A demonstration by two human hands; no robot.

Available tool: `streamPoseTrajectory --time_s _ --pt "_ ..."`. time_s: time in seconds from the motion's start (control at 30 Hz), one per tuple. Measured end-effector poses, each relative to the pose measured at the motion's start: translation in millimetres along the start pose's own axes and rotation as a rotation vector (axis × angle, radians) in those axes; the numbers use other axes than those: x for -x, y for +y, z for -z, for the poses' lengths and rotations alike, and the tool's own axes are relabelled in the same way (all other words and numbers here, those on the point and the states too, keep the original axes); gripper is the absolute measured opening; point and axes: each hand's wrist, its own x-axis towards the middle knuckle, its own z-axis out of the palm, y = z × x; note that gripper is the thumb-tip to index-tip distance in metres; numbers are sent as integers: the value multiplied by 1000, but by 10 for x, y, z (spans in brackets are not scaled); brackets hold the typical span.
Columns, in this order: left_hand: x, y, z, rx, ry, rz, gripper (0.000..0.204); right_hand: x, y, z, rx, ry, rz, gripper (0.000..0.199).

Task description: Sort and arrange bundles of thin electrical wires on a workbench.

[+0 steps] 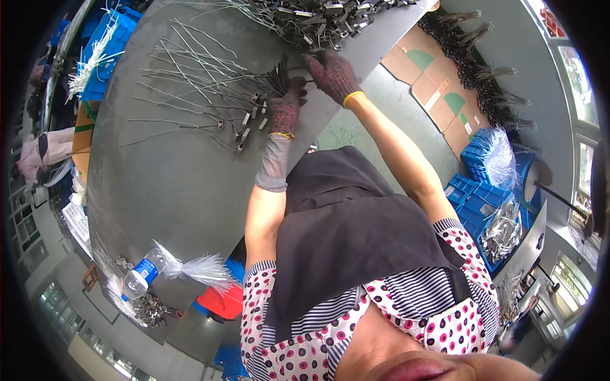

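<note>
My left hand (286, 109), in a dark red-and-black knit glove, is closed around a bundle of thin dark wires (277, 77) whose ends stick up past the fingers. My right hand (333, 76), gloved alike, is just to its right, fingers curled. A short dark strand shows between the two hands; what the right fingers grip is hidden. Left of my left hand, loose grey wires (184, 70) fan out over the dark grey table (165, 190). Small metal blocks (246, 119) sit at their near ends, close to my left wrist.
A large heap of metal-ended wires (318, 19) lies at the table's far edge. Wire bundles line cardboard (438, 89) on the right, above blue crates (476, 203). A plastic bottle (143, 276), white strands (206, 270) and a red container (222, 301) are at the lower left.
</note>
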Motion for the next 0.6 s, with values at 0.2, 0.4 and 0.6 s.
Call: streamPoseTrajectory --time_s 0.2,0.4,0.6 --pt "-264 7 572 -483 301 -126 46 -434 -122 -7 733 122 -131 42" --pt "30 -26 448 146 -65 -77 29 -537 255 -11 743 140 -121 37" --pt "168 -152 -5 357 -232 219 32 137 579 310 544 21 -55 41"
